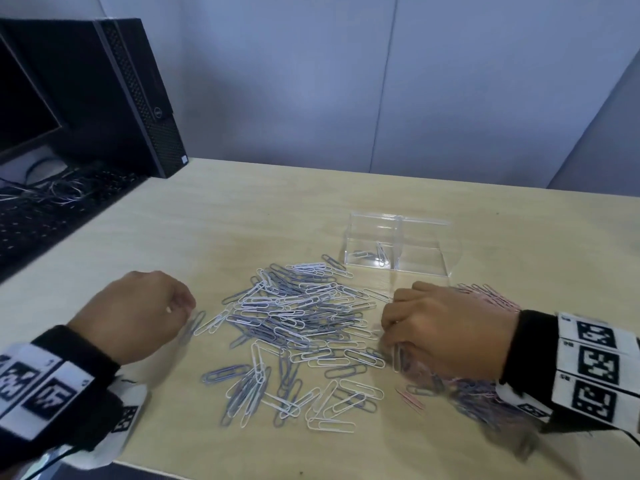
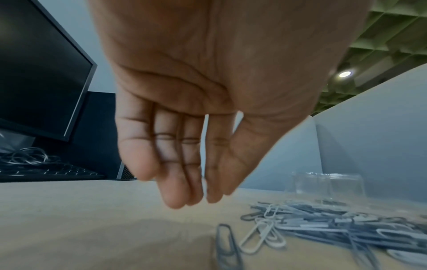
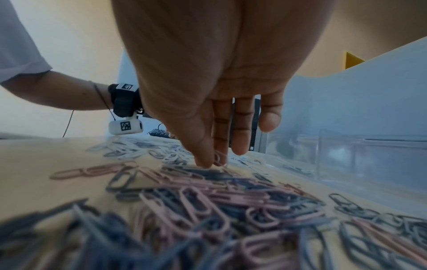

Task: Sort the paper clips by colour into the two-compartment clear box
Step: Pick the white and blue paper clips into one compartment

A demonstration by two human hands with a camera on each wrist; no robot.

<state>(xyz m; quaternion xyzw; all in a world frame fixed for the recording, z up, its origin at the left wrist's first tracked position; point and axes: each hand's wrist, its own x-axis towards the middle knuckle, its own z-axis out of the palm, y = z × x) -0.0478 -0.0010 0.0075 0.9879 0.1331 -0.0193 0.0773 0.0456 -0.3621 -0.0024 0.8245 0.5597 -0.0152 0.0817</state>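
Setting: pale wood desk (image 1: 242, 220) against grey partitions, a monitor (image 1: 20, 109) and computer tower (image 1: 138, 98) at far left.
Head view: left hand (image 1: 138, 313) hovers palm down, left of the clip heap (image 1: 298, 323); right hand (image 1: 443, 330) is knuckles up at the heap's right edge, fingers bent down into the clips. Clear box (image 1: 394, 247) stands just beyond the heap, a few clips in its left compartment.
Left wrist view: left hand (image 2: 191, 127) hangs above the desk, fingers (image 2: 175, 182) straight, close together, holding nothing.
Right wrist view: right hand (image 3: 208, 91) points down, thumb and fingertips (image 3: 203, 160) pinching a pink clip (image 3: 218, 157) over mixed pink and blue clips; box (image 3: 369, 155) at right.
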